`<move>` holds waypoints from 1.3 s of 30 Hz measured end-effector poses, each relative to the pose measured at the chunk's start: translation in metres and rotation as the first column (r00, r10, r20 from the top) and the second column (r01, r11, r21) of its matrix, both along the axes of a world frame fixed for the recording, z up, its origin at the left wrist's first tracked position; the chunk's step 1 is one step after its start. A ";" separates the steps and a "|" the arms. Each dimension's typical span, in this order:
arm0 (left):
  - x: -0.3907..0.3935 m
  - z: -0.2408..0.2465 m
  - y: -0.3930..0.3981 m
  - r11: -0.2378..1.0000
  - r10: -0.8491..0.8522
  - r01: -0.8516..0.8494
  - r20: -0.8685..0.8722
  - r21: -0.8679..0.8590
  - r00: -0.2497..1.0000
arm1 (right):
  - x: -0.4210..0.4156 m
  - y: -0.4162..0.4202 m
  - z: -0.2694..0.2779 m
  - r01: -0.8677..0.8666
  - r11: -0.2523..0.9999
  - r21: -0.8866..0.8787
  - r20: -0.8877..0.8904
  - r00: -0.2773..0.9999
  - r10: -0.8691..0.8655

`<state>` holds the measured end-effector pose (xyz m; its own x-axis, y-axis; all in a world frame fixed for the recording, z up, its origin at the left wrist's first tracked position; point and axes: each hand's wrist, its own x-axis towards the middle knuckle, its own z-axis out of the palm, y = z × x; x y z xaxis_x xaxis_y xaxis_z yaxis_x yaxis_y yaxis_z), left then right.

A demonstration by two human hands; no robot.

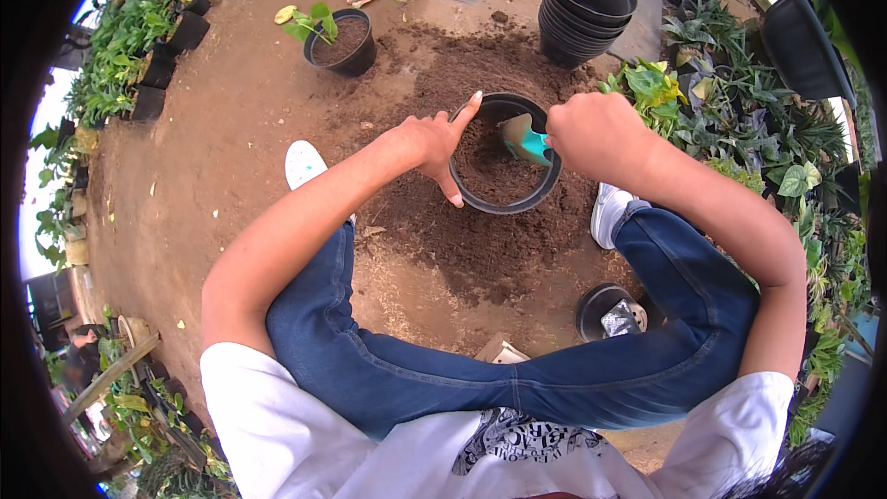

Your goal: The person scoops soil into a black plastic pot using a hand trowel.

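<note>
A round black plastic pot (509, 208) stands on loose dark soil between my feet, with soil (495, 177) inside it. My left hand (441, 145) steadies the pot at its left side, thumb and fingers spread along the rim. In my right hand (594, 133) is a hand trowel (530, 144) with a turquoise neck; my fist hides its handle. The trowel's blade is inside the pot, at the right of the soil, and its metal face carries some dirt.
Beyond the pot, a stack of black pots (587, 10) stands at the right. A potted seedling (341, 41) stands at the far left. Leafy plants (721, 104) line the right side. By my right leg sits a black container (601, 305) holding a shiny packet.
</note>
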<state>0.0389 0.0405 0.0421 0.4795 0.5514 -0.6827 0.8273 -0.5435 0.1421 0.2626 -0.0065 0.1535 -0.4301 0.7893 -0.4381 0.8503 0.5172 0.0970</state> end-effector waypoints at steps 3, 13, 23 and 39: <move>0.003 0.002 0.000 1.000 -0.004 0.003 -0.013 -0.009 1.000 | 0.000 -0.004 -0.017 -0.009 1.000 0.007 0.018 1.000 0.009; 0.004 0.002 0.000 1.000 -0.010 0.010 -0.024 0.005 1.000 | 0.002 0.005 -0.029 -0.142 0.980 0.141 -0.230 0.958 0.171; 0.007 0.001 0.001 1.000 0.014 -0.015 -0.015 -0.023 1.000 | -0.008 -0.010 -0.025 -0.212 0.967 0.140 -0.141 0.963 0.232; 0.003 0.003 0.002 1.000 0.002 -0.002 -0.026 -0.020 1.000 | 0.001 0.007 -0.032 -0.035 0.980 0.196 -0.286 0.954 0.091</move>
<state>0.0419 0.0429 0.0449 0.4600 0.5383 -0.7061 0.8320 -0.5391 0.1311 0.2634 0.0001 0.1217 -0.5682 0.8120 -0.1333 0.8222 0.5670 -0.0511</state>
